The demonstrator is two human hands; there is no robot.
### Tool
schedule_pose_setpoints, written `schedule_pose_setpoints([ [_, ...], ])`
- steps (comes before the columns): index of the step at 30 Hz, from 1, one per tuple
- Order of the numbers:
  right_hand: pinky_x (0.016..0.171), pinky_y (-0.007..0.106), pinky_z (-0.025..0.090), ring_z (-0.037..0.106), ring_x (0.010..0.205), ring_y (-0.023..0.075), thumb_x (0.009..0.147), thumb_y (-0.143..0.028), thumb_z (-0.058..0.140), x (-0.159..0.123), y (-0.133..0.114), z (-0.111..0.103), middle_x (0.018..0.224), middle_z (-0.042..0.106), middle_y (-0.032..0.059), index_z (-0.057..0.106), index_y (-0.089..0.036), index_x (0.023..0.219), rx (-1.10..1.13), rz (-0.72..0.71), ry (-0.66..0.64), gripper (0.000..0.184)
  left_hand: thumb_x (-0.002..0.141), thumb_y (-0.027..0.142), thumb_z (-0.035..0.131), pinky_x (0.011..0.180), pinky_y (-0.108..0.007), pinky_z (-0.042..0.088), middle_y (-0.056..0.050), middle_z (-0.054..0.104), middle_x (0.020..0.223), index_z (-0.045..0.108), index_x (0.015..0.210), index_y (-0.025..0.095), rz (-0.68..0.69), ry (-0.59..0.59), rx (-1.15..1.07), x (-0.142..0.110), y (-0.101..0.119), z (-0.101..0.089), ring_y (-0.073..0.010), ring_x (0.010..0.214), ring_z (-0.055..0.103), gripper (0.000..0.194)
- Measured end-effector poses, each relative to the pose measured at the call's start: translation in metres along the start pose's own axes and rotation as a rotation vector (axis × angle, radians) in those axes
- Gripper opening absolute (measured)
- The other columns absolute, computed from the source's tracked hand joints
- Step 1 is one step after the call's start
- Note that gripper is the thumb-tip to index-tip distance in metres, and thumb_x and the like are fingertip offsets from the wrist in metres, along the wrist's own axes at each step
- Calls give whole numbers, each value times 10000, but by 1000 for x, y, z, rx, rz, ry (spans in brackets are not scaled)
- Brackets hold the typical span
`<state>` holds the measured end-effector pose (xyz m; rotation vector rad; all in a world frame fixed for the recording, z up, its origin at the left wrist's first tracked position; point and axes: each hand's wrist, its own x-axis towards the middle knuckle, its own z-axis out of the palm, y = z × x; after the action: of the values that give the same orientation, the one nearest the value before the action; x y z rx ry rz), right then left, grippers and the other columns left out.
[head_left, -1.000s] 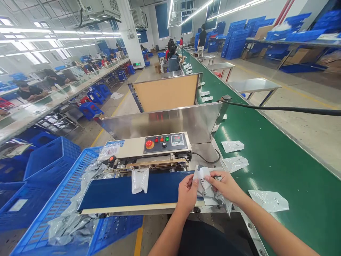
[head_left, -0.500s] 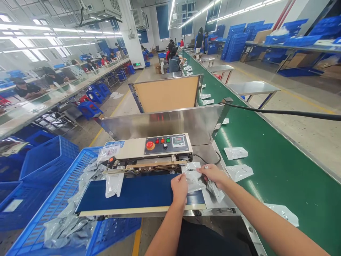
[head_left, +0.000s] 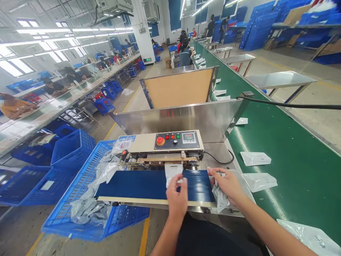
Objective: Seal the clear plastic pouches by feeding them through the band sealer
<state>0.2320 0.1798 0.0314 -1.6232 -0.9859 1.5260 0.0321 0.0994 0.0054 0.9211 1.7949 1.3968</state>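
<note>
Broadly, we log a green conveyor (head_left: 293,185) along the right and a band sealer (head_left: 165,149) ahead. On its blue belt (head_left: 151,188) stands a white pouch (head_left: 172,174), pinched at its near edge by our left hand (head_left: 177,199); our right hand (head_left: 229,186) grips a silver foil bag (head_left: 220,199).

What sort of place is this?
Probably a factory packing floor: there's a band sealer at the head of a long green conveyor with plastic pouches lying on it, and stacks of blue crates.
</note>
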Motion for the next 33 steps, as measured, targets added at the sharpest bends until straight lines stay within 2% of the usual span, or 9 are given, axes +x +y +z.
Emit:
schedule_pose_setpoints([
  [3, 635, 327, 549, 707, 740, 247, 702, -766, 863, -12, -6, 12, 756, 764, 62, 793, -209, 1033, 96, -57, 13, 653, 870, 548, 835, 875, -372, 617, -164, 801, 1212, 776, 1317, 162, -60, -485, -87, -20, 9, 31, -309, 1063, 754, 593],
  [5, 749, 347, 604, 742, 894, 266, 727, -813, 818, -16, -9, 14, 979, 813, 100, 795, -211, 1144, 211, -124, 35, 733, 935, 588, 756, 847, -343, 592, -132, 808, 1117, 794, 1266, 145, -40, -592, -120, -22, 13, 48, -277, 988, 734, 554],
  [8, 851, 367, 623, 736, 1009, 268, 745, -850, 781, -18, -5, 0, 1120, 807, 105, 811, -223, 1190, 267, -188, 63, 769, 1018, 666, 595, 842, -326, 556, -87, 786, 971, 814, 1160, 131, -18, -576, -180, -14, 15, 58, -234, 886, 682, 596],
  [13, 667, 341, 562, 644, 723, 207, 723, -825, 809, -25, 14, -28, 876, 784, 75, 839, -182, 996, 36, -192, -74, 699, 1050, 667, 521, 697, -291, 469, -57, 757, 840, 839, 1024, 138, 71, -568, -50, -5, 18, 57, -197, 737, 602, 617],
  [16, 621, 331, 531, 613, 673, 202, 755, -826, 767, -26, 24, -30, 814, 759, 64, 812, -192, 939, -9, -208, -1, 662, 1061, 596, 526, 679, -296, 451, -49, 744, 737, 846, 890, 171, 154, -435, 119, -5, 18, 60, -207, 687, 613, 559],
  [19, 616, 328, 525, 597, 645, 202, 775, -855, 726, -23, 32, -30, 734, 708, 42, 770, -209, 922, -2, -197, 110, 664, 1052, 557, 551, 733, -320, 527, -86, 784, 759, 842, 821, 189, 110, -327, 109, -3, 14, 64, -256, 737, 713, 523],
  [26, 946, 372, 579, 690, 1007, 288, 833, -878, 673, -23, 35, -48, 996, 764, 100, 721, -237, 907, -65, -396, 10, 647, 1000, 454, 686, 1041, -430, 589, -152, 811, 1256, 840, 1214, 202, 200, -433, -60, 11, 6, 77, -303, 1151, 761, 365],
  [29, 876, 345, 569, 673, 927, 259, 877, -838, 665, -25, 41, -53, 938, 744, 80, 725, -234, 929, -83, -404, -8, 610, 1004, 428, 693, 1059, -439, 565, -135, 820, 1170, 852, 1191, 226, 296, -434, 42, 11, 9, 79, -298, 1134, 744, 318],
  [33, 763, 323, 539, 625, 810, 221, 870, -815, 696, -24, 56, -58, 873, 725, 61, 730, -216, 934, -70, -348, -17, 604, 1028, 442, 648, 900, -366, 558, -98, 781, 961, 878, 1057, 244, 342, -482, 100, 8, 13, 81, -257, 949, 720, 306],
])
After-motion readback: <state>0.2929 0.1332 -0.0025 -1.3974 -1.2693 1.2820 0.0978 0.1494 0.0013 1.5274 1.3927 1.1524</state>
